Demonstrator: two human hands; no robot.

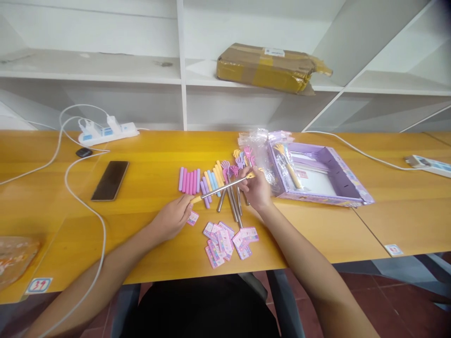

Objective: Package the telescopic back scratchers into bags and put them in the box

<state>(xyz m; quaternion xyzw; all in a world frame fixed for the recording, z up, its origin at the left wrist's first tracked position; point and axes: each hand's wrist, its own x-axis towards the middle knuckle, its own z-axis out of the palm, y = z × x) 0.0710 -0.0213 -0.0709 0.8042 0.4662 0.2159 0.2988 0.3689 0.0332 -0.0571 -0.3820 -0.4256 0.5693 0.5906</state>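
Observation:
My left hand [172,218] is closed around the yellow grip of a back scratcher [225,186] with a silver metal rod. My right hand [258,189] pinches its other end, near the yellow hand-shaped head. The back scratcher slants above the table, rising to the right. Below and behind it lie metal rods [232,205] with pink, purple, blue and yellow hand-shaped heads [241,160], partly hidden by my right hand. Loose coloured grip sleeves [190,181] lie in rows to their left. Nearer me is a pile of pink and purple cards [221,241], with a single card [192,218] beside my left hand.
On the right, a purple box [347,180] holds a bagged yellow back scratcher [291,169]; clear plastic bags [259,145] lie beside it. A phone [110,180], power strip [109,134] and white cables are on the left. A taped carton [264,68] sits on the shelf behind.

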